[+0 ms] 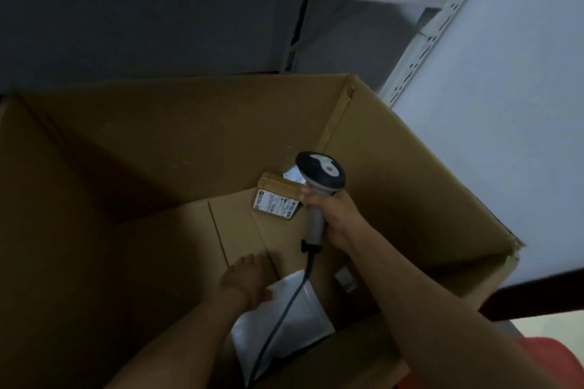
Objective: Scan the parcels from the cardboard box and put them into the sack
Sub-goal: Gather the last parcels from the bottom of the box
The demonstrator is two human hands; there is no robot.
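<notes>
I look down into a large open cardboard box (189, 136). My right hand (331, 215) grips the grey handle of a barcode scanner (319, 177), its dark head over the box's far right corner and its cable trailing down. My left hand (246, 281) reaches deep into the box and holds the top edge of a white flat parcel (284, 319) lying on the bottom, thumb on its face. A small brown parcel (278, 199) with a white label lies on the floor of the box by the scanner head. Behind it a white packet (292, 174) peeks out. The sack is out of view.
A small labelled item (346, 281) lies by my right forearm at the box's right wall. White slotted shelving uprights (426, 41) and a pale panel (505, 104) stand to the right. A red surface (543, 354) shows at the lower right corner.
</notes>
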